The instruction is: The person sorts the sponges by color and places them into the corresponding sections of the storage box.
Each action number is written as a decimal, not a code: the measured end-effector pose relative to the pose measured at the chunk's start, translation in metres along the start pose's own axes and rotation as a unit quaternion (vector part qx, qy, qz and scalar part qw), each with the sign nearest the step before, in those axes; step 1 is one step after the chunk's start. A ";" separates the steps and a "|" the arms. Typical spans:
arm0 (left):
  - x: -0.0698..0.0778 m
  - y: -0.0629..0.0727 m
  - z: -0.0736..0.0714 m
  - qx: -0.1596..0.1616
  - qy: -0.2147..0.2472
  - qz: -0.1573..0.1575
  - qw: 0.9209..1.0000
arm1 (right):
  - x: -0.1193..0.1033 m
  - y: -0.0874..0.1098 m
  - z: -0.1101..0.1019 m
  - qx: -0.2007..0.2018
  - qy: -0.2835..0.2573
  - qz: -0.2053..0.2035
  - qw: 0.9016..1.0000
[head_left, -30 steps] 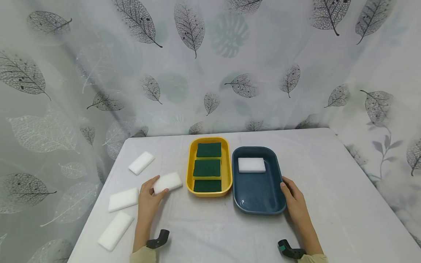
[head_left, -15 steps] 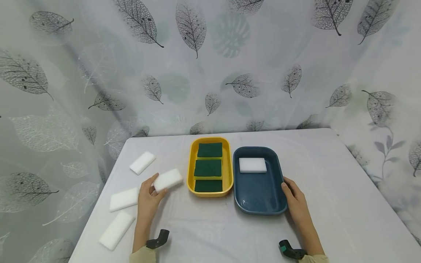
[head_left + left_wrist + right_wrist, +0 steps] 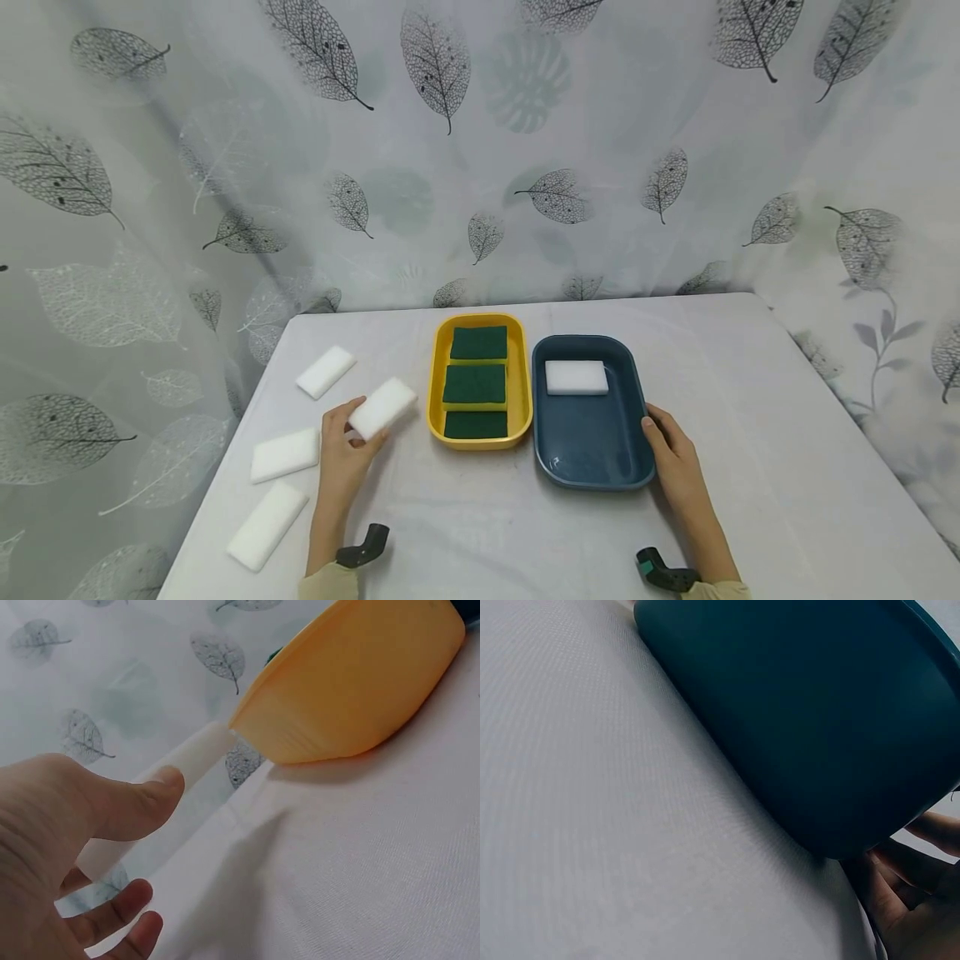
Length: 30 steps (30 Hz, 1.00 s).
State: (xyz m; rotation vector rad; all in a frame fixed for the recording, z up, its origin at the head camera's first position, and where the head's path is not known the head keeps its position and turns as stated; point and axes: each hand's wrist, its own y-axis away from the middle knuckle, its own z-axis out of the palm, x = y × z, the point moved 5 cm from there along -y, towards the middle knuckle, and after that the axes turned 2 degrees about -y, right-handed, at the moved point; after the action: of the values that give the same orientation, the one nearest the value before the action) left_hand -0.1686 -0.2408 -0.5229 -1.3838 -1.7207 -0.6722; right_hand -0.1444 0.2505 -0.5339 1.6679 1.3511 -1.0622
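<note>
Left hand (image 3: 343,454): pinched one end of a white block (image 3: 384,407) between thumb and fingers; the block was tilted and raised off the white cloth (image 3: 480,533), near the yellow tray (image 3: 480,444).
Right hand (image 3: 672,454): touched the right side of the blue tray (image 3: 588,450); whether it gripped the wall or merely rested there, I could not tell.
Pinched end: with the far end unsupported, the block could have twisted or slipped if the thumb eased.
Yellow rim: a low sideways path might have knocked the block against it.
Blue wall: a hard push from the right hand could have slid that tray into its neighbour.
In the way: the yellow tray, with three green-topped sponges (image 3: 474,383), stood between the raised block and the blue tray.
Inside blue: another white block (image 3: 576,377) lay toward the far end.
Left side: three loose white blocks (image 3: 285,455) lay on the cloth, one just beside the left hand.
Behind: a leaf-print curtain (image 3: 480,150) hung past the table's far edge.
</note>
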 end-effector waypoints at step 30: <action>0.008 0.002 0.006 0.062 -0.057 0.122 0.989 | 0.000 -0.001 0.002 -0.001 -0.014 -0.004 1.000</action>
State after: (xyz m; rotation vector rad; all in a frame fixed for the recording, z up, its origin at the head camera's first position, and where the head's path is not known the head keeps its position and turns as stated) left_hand -0.1688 -0.2315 -0.5196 -1.5372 -1.6154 -0.3506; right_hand -0.1453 0.2490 -0.5343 1.6405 1.3419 -1.0855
